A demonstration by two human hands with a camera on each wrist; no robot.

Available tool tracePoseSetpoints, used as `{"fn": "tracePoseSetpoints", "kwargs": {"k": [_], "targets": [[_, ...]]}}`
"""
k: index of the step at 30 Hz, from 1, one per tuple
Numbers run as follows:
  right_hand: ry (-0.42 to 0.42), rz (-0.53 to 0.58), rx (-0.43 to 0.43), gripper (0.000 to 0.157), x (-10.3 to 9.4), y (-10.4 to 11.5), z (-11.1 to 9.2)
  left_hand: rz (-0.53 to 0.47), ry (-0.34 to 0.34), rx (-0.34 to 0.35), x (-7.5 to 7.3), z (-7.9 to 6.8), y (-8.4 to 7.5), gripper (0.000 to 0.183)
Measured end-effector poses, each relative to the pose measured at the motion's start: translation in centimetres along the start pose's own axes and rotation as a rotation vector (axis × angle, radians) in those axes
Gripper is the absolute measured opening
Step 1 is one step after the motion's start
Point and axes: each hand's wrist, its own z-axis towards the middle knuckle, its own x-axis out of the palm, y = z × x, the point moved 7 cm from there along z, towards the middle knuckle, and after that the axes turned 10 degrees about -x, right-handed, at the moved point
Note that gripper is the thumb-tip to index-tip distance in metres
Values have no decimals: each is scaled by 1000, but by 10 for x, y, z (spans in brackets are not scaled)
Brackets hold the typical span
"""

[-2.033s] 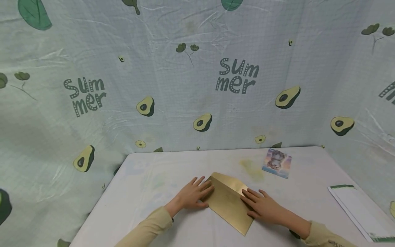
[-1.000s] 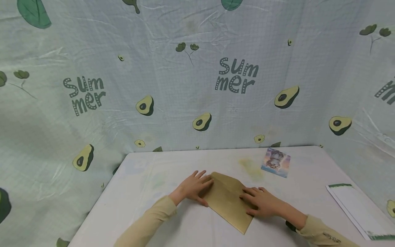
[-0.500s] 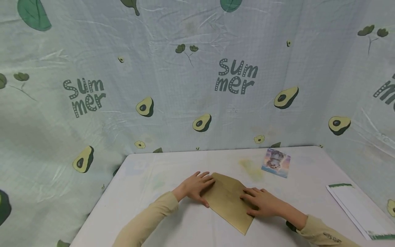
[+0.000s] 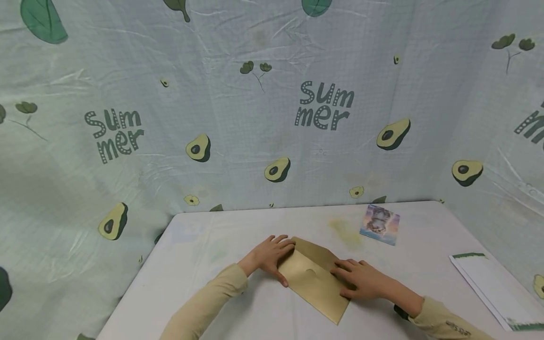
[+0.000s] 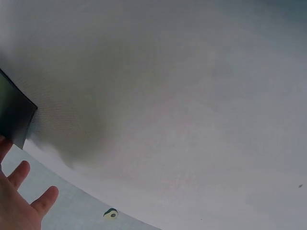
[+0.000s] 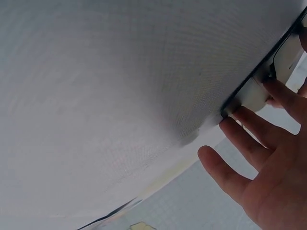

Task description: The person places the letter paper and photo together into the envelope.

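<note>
Between left hand (image 4: 270, 255) and right hand (image 4: 362, 280), both outspread, lies a gold envelope (image 4: 315, 287) (glossy, flap (image 4: 316, 252) unfolded).

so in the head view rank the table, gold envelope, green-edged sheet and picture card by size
1. Table
2. Gold envelope and green-edged sheet: too alike to rank; envelope partly covered, sheet cut off by frame
3. Picture card
</note>
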Motion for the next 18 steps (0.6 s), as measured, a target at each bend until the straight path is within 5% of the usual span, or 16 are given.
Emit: {"fn": "tracePoseSetpoints", "kwargs": {"k": [18], "targets": [[-31,10,19,51,4,-6,-5,-34,5,-10,8,5,2,108]]}}
